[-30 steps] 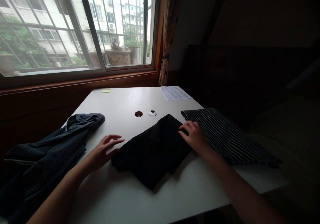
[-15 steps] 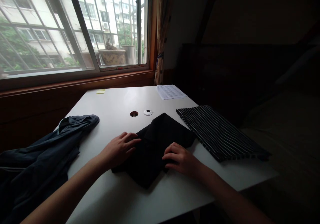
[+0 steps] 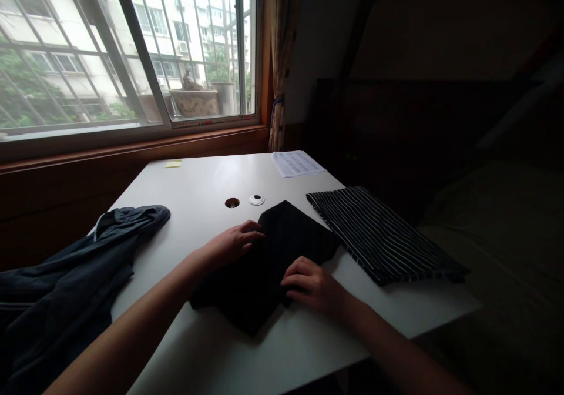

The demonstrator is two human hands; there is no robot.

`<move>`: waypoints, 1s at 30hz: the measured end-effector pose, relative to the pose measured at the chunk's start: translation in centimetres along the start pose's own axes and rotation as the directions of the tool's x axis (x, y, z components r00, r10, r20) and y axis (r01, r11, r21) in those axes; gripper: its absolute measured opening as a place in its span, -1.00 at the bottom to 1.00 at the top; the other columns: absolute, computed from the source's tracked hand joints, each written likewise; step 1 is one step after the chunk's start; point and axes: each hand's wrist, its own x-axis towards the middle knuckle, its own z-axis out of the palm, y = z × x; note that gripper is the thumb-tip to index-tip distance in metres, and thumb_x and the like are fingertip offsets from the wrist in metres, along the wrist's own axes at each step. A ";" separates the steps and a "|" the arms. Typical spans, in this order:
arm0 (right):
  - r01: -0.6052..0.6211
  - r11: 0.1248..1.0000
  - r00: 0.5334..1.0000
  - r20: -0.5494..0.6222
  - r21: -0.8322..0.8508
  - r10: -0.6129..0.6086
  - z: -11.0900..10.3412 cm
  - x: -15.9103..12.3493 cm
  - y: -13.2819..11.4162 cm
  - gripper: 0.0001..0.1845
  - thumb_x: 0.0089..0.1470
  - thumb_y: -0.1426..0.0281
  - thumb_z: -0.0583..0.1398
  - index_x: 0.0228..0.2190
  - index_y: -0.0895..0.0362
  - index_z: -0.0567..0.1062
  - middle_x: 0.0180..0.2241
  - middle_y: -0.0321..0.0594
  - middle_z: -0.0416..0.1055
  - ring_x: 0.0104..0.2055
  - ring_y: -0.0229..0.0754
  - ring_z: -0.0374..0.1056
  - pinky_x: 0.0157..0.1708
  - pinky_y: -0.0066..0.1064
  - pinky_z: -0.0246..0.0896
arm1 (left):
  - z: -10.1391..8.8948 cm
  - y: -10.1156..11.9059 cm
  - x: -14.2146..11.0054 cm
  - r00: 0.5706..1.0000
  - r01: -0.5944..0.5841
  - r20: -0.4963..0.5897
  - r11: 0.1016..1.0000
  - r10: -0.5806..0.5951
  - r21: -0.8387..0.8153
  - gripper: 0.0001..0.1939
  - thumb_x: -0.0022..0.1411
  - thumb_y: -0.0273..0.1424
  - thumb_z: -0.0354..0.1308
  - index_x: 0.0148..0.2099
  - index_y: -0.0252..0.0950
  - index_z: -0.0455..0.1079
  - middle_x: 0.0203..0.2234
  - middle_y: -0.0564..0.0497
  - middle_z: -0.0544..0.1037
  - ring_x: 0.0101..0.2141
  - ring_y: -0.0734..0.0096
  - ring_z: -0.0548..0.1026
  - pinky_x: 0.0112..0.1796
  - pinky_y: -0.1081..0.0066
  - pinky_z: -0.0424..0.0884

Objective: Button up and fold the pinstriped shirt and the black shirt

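A black piece of clothing (image 3: 293,230) lies folded on the white table in front of me. Its kind is hard to make out in the dark. My left hand (image 3: 238,242) rests on its upper left part, fingers stretched out across the cloth. On the near right side, my right hand (image 3: 308,283) touches the fabric with its fingers slightly bent and apart. Just right of the black clothing, a black-and-white striped garment (image 3: 379,236) lies flat and folded. To the left, a dark blue-grey garment (image 3: 88,265) with light piping lies loosely over the table edge.
The white table (image 3: 198,189) has a round cable hole (image 3: 232,203) with its white cover (image 3: 257,200) beside it. Printed paper (image 3: 297,164) and a yellow note (image 3: 173,163) lie at the far edge. A barred window (image 3: 194,48) stands behind.
My left hand has slid away from me and to the right over the black clothing. The right hand stays almost in place on the cloth. The view has shifted slightly.
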 end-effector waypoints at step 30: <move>0.132 0.951 0.991 0.045 -0.279 -0.125 0.0 -0.1 -1.6 -0.72 0.14 0.47 0.24 -0.08 0.08 0.50 -0.18 -0.15 0.50 -0.14 -0.10 0.40 -0.09 -0.18 0.35 | -1.1 -4.6 -3.4 0.857 0.464 0.048 0.728 -0.513 -0.505 -0.49 0.31 0.00 0.04 0.14 -0.20 0.41 -0.11 -0.07 0.58 -0.12 0.15 0.52 -0.12 0.29 0.42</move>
